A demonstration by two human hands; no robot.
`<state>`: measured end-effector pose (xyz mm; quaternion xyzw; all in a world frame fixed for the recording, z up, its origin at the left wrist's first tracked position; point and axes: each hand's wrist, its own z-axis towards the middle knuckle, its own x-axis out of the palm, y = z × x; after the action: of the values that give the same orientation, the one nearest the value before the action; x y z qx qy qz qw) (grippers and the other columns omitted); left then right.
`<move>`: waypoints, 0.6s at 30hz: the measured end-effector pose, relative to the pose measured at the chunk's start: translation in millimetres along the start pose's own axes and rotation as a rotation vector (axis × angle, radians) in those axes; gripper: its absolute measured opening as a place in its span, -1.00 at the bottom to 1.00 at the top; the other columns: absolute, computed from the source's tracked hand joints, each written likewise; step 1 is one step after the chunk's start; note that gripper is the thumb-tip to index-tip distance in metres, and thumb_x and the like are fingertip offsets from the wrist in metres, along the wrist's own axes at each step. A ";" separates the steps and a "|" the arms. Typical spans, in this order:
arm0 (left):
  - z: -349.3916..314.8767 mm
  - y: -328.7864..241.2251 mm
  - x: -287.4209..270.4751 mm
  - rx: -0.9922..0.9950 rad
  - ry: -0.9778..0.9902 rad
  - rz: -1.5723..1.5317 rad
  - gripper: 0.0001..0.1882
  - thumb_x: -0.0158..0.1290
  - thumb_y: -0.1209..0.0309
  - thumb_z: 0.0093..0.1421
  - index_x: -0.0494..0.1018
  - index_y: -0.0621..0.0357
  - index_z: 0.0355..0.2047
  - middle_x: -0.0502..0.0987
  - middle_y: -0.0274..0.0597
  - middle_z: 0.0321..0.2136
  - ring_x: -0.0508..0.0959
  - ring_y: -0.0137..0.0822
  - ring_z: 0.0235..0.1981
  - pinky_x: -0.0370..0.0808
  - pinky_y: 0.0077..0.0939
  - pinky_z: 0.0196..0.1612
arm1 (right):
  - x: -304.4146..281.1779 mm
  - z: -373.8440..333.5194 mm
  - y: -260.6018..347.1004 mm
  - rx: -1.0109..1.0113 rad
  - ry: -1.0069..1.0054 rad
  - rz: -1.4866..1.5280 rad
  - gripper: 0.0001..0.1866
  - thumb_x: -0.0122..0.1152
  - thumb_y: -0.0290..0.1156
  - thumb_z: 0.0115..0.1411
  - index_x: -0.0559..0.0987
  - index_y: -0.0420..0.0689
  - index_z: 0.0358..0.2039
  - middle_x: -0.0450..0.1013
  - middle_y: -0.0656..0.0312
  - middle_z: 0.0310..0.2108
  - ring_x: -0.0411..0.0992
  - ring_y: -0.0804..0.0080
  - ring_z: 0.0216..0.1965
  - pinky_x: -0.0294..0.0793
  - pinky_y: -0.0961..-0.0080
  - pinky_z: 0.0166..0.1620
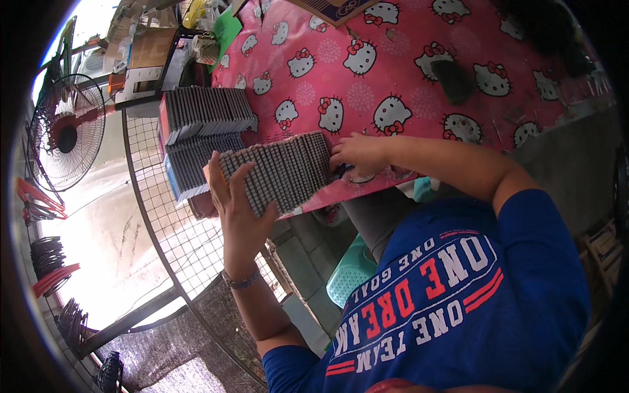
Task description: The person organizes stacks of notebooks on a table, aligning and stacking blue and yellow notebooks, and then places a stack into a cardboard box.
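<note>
A long row of small spiral-bound notebooks (282, 171) lies at the near left edge of the table, its wire-bound edges facing up. My left hand (237, 206) holds the row's left end, with the fingers spread over the side and the thumb on the near face. At the opposite end my right hand (360, 156) has its fingers bent against the last notebooks. A small dark patch shows under those fingers; I cannot make out what it is. Just beyond my left hand stand two more rows of similar notebooks, a far row (206, 110) and a nearer row (204, 162).
The table has a pink cat-patterned cover (419, 92). A dark green piece (453, 82) lies on it, and a cardboard box (334, 9) sits at the far edge. A wire grid (151, 170), a black fan (68, 134) and a green plastic stool (352, 274) are nearby.
</note>
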<state>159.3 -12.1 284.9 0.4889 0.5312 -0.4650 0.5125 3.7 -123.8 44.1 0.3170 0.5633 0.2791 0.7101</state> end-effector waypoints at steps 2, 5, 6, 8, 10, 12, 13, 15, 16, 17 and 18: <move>1.5 -0.6 0.4 0.009 -0.002 -0.005 -0.22 0.22 0.58 -0.25 0.29 -0.04 0.08 -0.13 -0.01 0.36 -0.06 0.24 0.36 0.13 0.07 0.31 | -3.7 13.1 -2.5 0.151 0.166 0.210 -0.57 0.21 -0.14 0.12 0.52 0.02 -0.01 0.41 0.15 -0.06 0.34 0.13 0.05 0.29 0.14 0.07; 0.7 -1.2 1.2 0.000 -0.007 -0.007 -0.22 0.21 0.59 -0.26 0.29 -0.04 0.08 -0.13 -0.01 0.36 -0.05 0.24 0.36 0.14 0.07 0.31 | -2.8 13.0 -2.5 0.269 0.290 0.314 -0.57 0.22 -0.15 0.11 0.52 0.05 0.00 0.40 0.17 -0.04 0.32 0.16 0.08 0.26 0.14 0.09; -0.1 -0.4 1.6 -0.003 -0.009 -0.008 -0.22 0.21 0.59 -0.26 0.29 -0.04 0.08 -0.13 -0.01 0.36 -0.05 0.24 0.36 0.14 0.07 0.31 | -2.6 11.8 -1.1 0.234 0.249 0.207 -0.58 0.21 -0.16 0.12 0.52 0.06 0.01 0.41 0.16 -0.03 0.33 0.15 0.07 0.27 0.14 0.08; -0.9 0.7 2.5 0.005 -0.010 0.010 -0.22 0.21 0.59 -0.26 0.29 -0.04 0.08 -0.13 -0.02 0.36 -0.05 0.24 0.35 0.13 0.07 0.31 | -1.0 4.7 -2.1 0.094 0.122 0.043 -0.59 0.19 -0.14 0.14 0.53 0.04 0.00 0.43 0.11 -0.04 0.37 0.11 0.04 0.31 0.15 0.07; -1.0 0.5 2.1 0.002 -0.006 0.004 -0.22 0.21 0.59 -0.26 0.29 -0.04 0.08 -0.13 -0.02 0.36 -0.05 0.24 0.35 0.13 0.08 0.31 | 1.6 2.5 -3.4 -0.043 -0.007 -0.118 -0.60 0.16 -0.13 0.15 0.54 0.02 -0.01 0.45 0.06 -0.05 0.41 0.07 0.01 0.35 0.15 0.05; -0.2 -1.1 1.0 0.003 -0.006 0.002 -0.22 0.21 0.59 -0.26 0.29 -0.04 0.08 -0.13 -0.02 0.36 -0.05 0.24 0.35 0.13 0.08 0.32 | -0.3 3.3 -2.4 -0.043 0.005 -0.117 -0.58 0.17 -0.10 0.14 0.54 0.01 -0.02 0.45 0.06 -0.04 0.41 0.06 0.02 0.35 0.13 0.06; 0.0 -1.9 1.0 0.002 -0.004 0.007 -0.21 0.21 0.59 -0.26 0.29 -0.04 0.08 -0.13 -0.02 0.36 -0.05 0.24 0.35 0.13 0.08 0.32 | -1.9 7.3 -2.2 -0.043 0.004 -0.117 -0.58 0.17 -0.10 0.14 0.54 0.01 -0.02 0.45 0.06 -0.04 0.41 0.06 0.02 0.35 0.13 0.06; 0.2 -2.0 1.5 0.003 -0.001 0.011 -0.21 0.21 0.59 -0.26 0.29 -0.03 0.08 -0.13 -0.02 0.36 -0.04 0.23 0.35 0.13 0.08 0.32 | -8.1 18.2 0.5 0.308 0.330 0.303 -0.55 0.25 -0.09 0.07 0.53 0.08 -0.02 0.40 0.18 -0.01 0.31 0.15 0.11 0.26 0.08 0.11; 0.2 -1.5 1.7 0.006 -0.002 0.006 -0.21 0.21 0.59 -0.26 0.28 -0.03 0.08 -0.13 -0.02 0.36 -0.04 0.23 0.35 0.13 0.08 0.32 | -10.1 19.2 2.4 0.309 0.329 0.304 -0.55 0.25 -0.09 0.07 0.53 0.08 -0.02 0.40 0.18 -0.01 0.31 0.15 0.11 0.26 0.08 0.11; -0.4 -0.7 1.8 0.005 -0.007 0.002 -0.21 0.21 0.59 -0.26 0.28 -0.04 0.08 -0.13 -0.02 0.36 -0.04 0.23 0.35 0.13 0.08 0.32 | -10.8 20.6 3.4 0.299 0.352 0.251 -0.56 0.25 -0.10 0.07 0.54 0.07 -0.03 0.42 0.16 -0.03 0.32 0.13 0.10 0.27 0.08 0.10; -0.8 -0.1 1.8 0.005 -0.009 0.002 -0.21 0.21 0.59 -0.26 0.28 -0.04 0.08 -0.13 -0.02 0.36 -0.04 0.23 0.35 0.13 0.08 0.32 | -12.0 21.2 4.6 0.289 0.375 0.199 -0.57 0.24 -0.11 0.08 0.54 0.07 -0.03 0.44 0.14 -0.04 0.34 0.12 0.08 0.28 0.08 0.09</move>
<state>159.1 -11.2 283.1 0.4884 0.5274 -0.4680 0.5142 21.7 -132.8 58.7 0.4116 0.6852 0.3180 0.5098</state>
